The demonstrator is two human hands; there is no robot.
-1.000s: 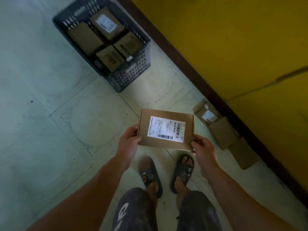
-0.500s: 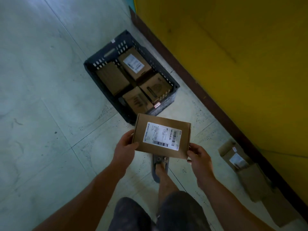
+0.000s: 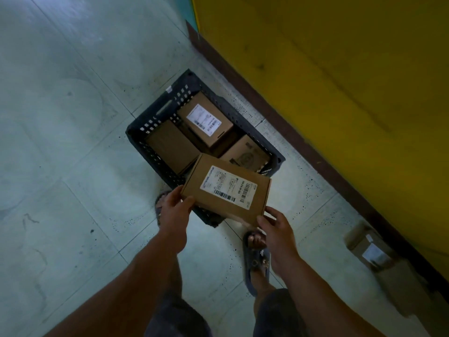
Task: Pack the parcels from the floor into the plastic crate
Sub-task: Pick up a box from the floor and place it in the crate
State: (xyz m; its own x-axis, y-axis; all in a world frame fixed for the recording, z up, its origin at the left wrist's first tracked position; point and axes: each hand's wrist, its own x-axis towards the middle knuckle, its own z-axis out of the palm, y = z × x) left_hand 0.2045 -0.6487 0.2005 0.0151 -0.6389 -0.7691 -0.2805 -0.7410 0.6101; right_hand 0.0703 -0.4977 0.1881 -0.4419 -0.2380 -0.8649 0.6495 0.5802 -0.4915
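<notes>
Head view: left hand (image 3: 175, 210) and right hand (image 3: 277, 227) grip parcel (image 3: 227, 188) above crate (image 3: 145, 132).

One crate (image 3: 155, 124); at least five parcels (image 3: 256, 199)

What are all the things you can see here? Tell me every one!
black plastic crate: one, black, on the floor near the wall
brown cardboard parcels in the crate: three showing, brown; white-labelled, plain, printed; part of the crate is hidden
held brown cardboard parcel: one, brown with a white label, above the crate's near corner
blurred brown cardboard parcels: at least two, on the floor by the skirting, right
pale green tiled floor: one, all around
yellow wall: one, right
dark brown skirting board: one, at the wall's foot
dark sandals: two, on the feet
dark shorts: one, bottom
left hand: grips the held parcel's left corner
right hand: grips its near right corner
</notes>
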